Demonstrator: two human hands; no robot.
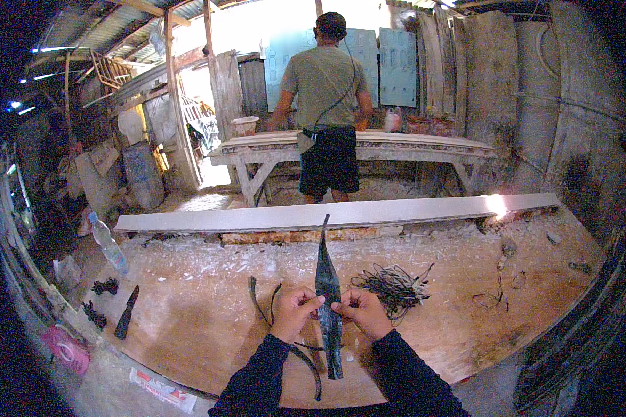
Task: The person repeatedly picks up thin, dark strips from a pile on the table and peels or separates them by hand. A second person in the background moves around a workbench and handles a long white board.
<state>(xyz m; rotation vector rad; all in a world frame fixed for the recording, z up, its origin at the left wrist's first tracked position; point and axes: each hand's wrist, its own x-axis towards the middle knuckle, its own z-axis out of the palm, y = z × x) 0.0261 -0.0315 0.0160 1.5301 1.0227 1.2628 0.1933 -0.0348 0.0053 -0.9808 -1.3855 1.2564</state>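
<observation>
I hold a long dark leaf-shaped strip (326, 271) upright over a wooden worktable (202, 326). My left hand (295, 313) pinches its left edge near the middle. My right hand (365, 311) pinches its right edge at the same height. The strip's pointed tip reaches up toward a long white plank (257, 218); its lower end hangs between my forearms. Thin dark curved slivers (261, 302) lie just left of my left hand, and another curls below my wrists.
A tangle of dark thin strands (393, 285) lies right of my hands. A plastic bottle (108, 243) and a dark knife-like piece (126, 313) sit at the table's left. Another person (327, 104) stands with their back to me at a far white bench (396, 144).
</observation>
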